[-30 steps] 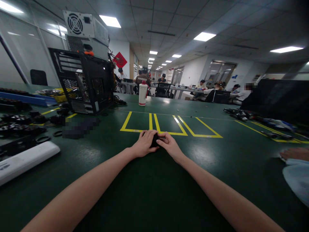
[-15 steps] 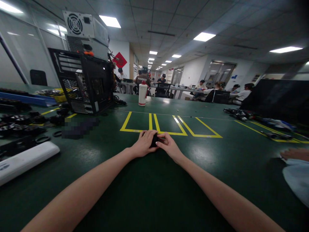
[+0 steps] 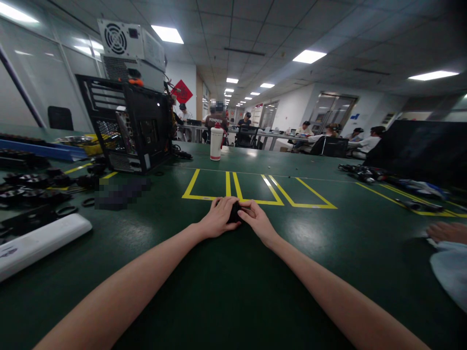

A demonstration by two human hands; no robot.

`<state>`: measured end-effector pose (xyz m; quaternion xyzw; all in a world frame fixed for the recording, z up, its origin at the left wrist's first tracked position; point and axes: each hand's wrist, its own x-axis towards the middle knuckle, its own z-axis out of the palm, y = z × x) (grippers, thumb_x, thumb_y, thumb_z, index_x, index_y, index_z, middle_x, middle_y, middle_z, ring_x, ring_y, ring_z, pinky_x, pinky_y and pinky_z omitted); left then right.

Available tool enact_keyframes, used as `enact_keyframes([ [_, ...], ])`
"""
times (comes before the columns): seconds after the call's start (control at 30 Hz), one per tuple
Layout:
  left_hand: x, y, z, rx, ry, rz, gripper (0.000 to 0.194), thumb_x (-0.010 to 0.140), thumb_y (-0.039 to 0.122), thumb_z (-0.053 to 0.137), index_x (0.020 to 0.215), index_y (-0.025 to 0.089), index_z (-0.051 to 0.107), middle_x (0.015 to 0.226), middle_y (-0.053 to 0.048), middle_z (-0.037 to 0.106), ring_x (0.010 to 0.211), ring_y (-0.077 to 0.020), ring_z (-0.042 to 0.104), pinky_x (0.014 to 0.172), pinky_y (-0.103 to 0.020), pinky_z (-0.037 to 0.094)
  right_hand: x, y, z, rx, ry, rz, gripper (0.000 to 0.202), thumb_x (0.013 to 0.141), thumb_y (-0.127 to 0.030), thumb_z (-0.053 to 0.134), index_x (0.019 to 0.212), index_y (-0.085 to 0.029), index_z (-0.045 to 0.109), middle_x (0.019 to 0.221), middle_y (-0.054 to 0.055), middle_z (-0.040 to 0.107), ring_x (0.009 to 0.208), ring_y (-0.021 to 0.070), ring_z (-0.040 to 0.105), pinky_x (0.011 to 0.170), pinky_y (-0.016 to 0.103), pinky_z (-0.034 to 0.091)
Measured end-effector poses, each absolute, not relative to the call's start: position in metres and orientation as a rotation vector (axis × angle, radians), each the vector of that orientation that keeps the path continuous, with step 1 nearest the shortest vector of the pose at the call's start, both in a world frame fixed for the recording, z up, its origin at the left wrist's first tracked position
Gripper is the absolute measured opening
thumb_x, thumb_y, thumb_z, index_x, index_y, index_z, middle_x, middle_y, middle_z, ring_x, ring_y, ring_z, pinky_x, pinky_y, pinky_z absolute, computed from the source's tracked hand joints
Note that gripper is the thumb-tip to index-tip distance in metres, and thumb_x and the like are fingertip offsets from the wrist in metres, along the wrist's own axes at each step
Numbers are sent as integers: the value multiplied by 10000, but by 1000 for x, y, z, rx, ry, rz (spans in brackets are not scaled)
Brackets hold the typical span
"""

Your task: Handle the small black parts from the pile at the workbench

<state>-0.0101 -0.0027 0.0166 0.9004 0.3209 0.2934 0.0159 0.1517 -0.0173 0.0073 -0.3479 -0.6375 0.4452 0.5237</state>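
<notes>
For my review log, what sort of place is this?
Probably an electronics workshop or shared workroom: an open computer case stands on the green table, power supply units sit atop it, and several people work at tables beyond.

Can pass over the green table (image 3: 314,189), across the yellow tape (image 3: 255,201); would meet the white bottle (image 3: 216,144) far, computer case (image 3: 136,126) far left, long white object (image 3: 44,244) near left, sleeve (image 3: 451,272) right.

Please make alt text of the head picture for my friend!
The left hand and right hand hold a small black thing at a green table with yellow lines. Beyond are a white bottle and, left of it, a computer case.
</notes>
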Motion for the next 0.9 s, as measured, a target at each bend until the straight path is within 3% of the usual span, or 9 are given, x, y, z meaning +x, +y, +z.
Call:
enact_keyframes([
  [0.23, -10, -1, 14, 2795, 1004, 924, 603, 709, 315, 558, 1202, 192, 232, 1173, -93, 402, 1105, -238, 367, 951, -428, 220, 155, -11, 6, -904, -1465, 1111, 333, 648, -244, 618, 954, -204, 492, 1000, 39, 552, 962, 162, 529, 902, 367, 382],
  [0.6, -10, -2, 15, 2801, 993, 927, 583, 718, 319, 550, 1194, 184, 240, 1172, -95, 401, 1108, -230, 360, 951, -415, 221, 153, -18, 8, -832, -1537, 1060, 207, 674, -220, 588, 861, -209, 502, 926, 2, 534, 931, 143, 536, 890, 324, 397],
  [0.77, -10, -3, 16, 2796, 996, 922, 590, 711, 311, 555, 1195, 188, 240, 1173, -94, 400, 1102, -232, 366, 955, -419, 216, 155, -14, 8, -901, -1539, 1096, 322, 670, -233, 591, 973, -207, 485, 1026, 35, 537, 963, 160, 528, 895, 351, 393],
  [0.9, -10, -3, 17, 2800, 995, 914, 580, 720, 304, 541, 1200, 194, 234, 1177, -94, 398, 1104, -231, 367, 958, -419, 212, 154, -12, 6, -865, -1525, 1153, 326, 639, -213, 617, 934, -204, 479, 993, 26, 543, 965, 167, 531, 874, 351, 412],
])
